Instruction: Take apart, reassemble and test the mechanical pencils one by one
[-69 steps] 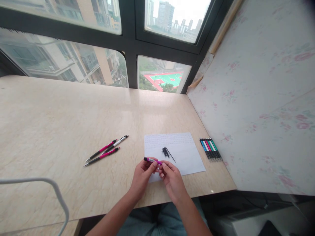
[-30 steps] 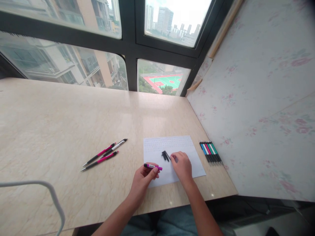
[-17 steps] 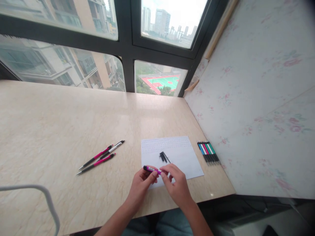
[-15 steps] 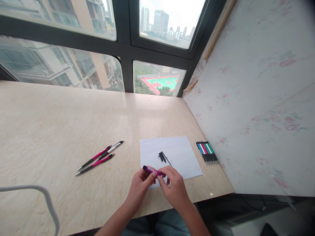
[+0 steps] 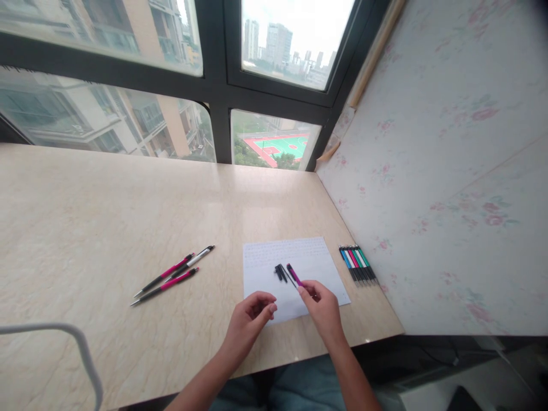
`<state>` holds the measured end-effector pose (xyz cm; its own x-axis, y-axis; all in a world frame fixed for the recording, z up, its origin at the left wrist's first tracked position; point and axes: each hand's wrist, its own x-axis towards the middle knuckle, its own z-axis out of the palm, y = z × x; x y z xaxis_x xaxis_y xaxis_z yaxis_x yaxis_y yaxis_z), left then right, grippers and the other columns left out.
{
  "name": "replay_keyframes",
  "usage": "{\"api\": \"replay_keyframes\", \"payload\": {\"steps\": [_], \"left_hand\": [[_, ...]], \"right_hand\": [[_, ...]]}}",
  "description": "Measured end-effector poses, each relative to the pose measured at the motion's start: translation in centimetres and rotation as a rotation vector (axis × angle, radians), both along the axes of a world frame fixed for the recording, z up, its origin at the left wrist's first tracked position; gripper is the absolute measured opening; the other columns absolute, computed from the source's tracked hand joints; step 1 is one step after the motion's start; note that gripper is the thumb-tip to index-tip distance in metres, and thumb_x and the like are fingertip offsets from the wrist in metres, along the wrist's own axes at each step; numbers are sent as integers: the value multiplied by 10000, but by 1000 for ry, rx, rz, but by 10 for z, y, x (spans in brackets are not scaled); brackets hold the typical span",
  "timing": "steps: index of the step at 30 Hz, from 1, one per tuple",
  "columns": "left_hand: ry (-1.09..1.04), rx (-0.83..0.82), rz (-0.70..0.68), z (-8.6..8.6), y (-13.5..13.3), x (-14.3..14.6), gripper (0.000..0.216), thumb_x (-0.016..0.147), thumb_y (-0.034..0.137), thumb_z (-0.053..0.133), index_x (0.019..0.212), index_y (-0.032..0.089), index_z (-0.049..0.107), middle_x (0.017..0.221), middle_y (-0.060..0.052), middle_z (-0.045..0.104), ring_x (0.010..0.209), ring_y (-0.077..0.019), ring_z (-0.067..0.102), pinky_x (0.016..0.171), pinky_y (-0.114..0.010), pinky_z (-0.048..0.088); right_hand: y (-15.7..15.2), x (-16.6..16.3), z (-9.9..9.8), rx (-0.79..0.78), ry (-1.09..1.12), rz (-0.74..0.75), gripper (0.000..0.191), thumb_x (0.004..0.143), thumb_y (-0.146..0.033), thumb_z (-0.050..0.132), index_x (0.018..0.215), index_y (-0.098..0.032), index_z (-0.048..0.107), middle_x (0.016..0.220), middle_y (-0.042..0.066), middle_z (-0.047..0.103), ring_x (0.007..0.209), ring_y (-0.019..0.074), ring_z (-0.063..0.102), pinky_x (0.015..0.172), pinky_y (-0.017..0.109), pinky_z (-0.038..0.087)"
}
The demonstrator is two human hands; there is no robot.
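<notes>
My right hand (image 5: 321, 302) pinches a short purple pen-like piece (image 5: 295, 276) with a black end between thumb and fingers. It points up and away over the white sheet of paper (image 5: 261, 279). Right beside it on the sheet lie several small black parts (image 5: 279, 273) and a thin dark rod. My left hand (image 5: 250, 317) hovers at the paper's near left edge, its fingers curled and the thumb a little apart from them, with nothing visible in it. Faint handwriting runs across the top of the sheet.
Two pink-and-black pens (image 5: 169, 283) and a white-and-black pen (image 5: 192, 261) lie to the left. A row of several coloured pens (image 5: 357, 264) lies by the flowered wall (image 5: 449, 200). A grey curved tube (image 5: 77, 337) crosses the lower left, and a window borders the table's back.
My hands have moved apart. The purple piece has left my left hand; my right hand has carried it right and forward, next to the black parts.
</notes>
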<state>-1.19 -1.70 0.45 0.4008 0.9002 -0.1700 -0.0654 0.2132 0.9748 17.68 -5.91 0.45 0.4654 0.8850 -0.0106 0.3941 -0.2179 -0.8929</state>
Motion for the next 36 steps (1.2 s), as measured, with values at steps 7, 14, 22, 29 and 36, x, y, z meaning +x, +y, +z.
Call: {"api": "replay_keyframes", "payload": {"steps": [7,14,22,29,36], "left_hand": [[13,-6,26,2,2,-2,185,769,349,705,828,175,685,674,-9,642,634,-150,599,635,-264,490],[13,-26,30,4,2,-1,195,765,358,708,827,174,686,683,-13,645,636,-158,604,637,-274,492],[-18,-51,21,9,-1,-1,214,787,375,688,854,172,680,713,-31,675,632,-150,604,621,-263,483],[-47,-96,-72,6,-5,-1,254,809,414,668,791,166,614,673,-11,639,479,-94,517,473,-215,404],[-41,-44,-128,6,-9,-2,342,858,470,593,718,159,613,604,-8,602,495,-108,522,497,-220,413]], "right_hand": [[13,18,-8,-48,-435,-20,217,837,-336,547,803,-183,698,764,70,715,665,210,636,647,304,463],[17,15,-20,-32,-632,20,184,854,-330,553,830,-213,693,743,51,691,685,221,617,593,290,406],[11,11,-10,117,-404,-41,314,923,-412,501,824,-166,669,706,43,656,579,163,543,584,270,420],[-16,-37,-15,220,-302,172,428,969,-318,432,558,-201,430,518,-46,401,482,106,416,492,235,313],[-22,-49,-26,257,-392,290,422,963,-261,446,545,-199,443,516,-38,436,480,102,425,497,244,302]]}}
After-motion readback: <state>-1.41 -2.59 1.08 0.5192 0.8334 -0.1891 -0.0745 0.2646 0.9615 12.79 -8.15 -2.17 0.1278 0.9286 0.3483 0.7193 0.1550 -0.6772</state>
